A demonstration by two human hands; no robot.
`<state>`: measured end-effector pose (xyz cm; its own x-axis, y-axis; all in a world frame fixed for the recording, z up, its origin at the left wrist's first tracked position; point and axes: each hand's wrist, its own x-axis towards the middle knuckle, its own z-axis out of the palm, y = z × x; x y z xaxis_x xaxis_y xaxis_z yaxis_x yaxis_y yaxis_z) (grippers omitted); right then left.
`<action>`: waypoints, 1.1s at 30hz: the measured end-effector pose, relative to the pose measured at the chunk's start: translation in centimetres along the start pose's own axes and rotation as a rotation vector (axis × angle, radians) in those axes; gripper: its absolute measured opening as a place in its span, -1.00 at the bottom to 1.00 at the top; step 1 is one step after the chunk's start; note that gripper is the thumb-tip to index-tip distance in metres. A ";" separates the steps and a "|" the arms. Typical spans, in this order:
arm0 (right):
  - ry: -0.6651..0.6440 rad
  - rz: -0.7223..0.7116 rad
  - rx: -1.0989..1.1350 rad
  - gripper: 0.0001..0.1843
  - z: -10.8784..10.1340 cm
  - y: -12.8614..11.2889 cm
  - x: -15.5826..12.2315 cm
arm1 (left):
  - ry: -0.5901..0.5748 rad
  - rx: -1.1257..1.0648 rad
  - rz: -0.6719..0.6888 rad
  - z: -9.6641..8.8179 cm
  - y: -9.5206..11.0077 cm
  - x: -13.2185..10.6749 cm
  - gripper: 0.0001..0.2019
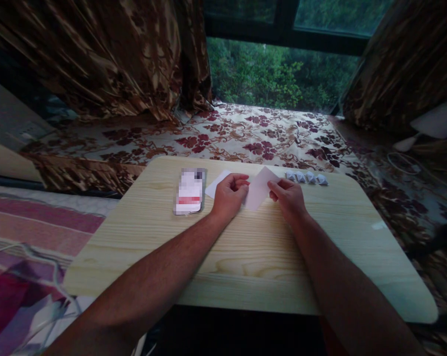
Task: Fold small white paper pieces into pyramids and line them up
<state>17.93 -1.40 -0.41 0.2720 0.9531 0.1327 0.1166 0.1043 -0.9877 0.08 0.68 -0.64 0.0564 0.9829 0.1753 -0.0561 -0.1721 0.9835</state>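
Note:
My right hand (289, 195) pinches the right side of a white square sheet of paper (261, 189) between thumb and fingers. The sheet is turned so that one corner points away from me, and it looks flat. My left hand (228, 195) is closed with curled fingers at the sheet's left corner; the exact grip there is partly hidden. Beneath and behind my left hand lies more white paper (216, 185) on the table. Several small folded white paper pieces (306, 178) sit in a row just beyond my right hand.
A pale wood-grain table (238, 252) with rounded corners carries everything. Left of my hands lies a phone (189, 192), partly pixelated. Beyond the table is a ledge with flowered cloth (260, 133), below a window (260, 74). A white lamp (434, 120) stands at right; cables (55, 267) lie at left.

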 end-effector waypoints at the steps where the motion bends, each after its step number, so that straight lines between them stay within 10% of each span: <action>1: 0.000 0.017 0.043 -0.67 0.0 -0.1 -0.1 | -0.028 -0.021 -0.034 0.0 0.1 -0.1 -0.73; 15: -0.175 -0.013 -0.184 -0.62 0.2 -0.5 -1.2 | -0.125 -0.087 -0.130 -0.1 0.1 -0.1 -0.71; 33: -0.110 0.015 0.239 -0.73 1.0 -0.1 -1.2 | -0.115 -0.049 -0.116 0.0 0.2 -0.1 -0.72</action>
<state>16.63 -2.29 -0.53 0.1645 0.9790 0.1206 -0.1191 0.1411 -0.9828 0.01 0.51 -0.43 0.1791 0.9815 0.0671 -0.0905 -0.0514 0.9946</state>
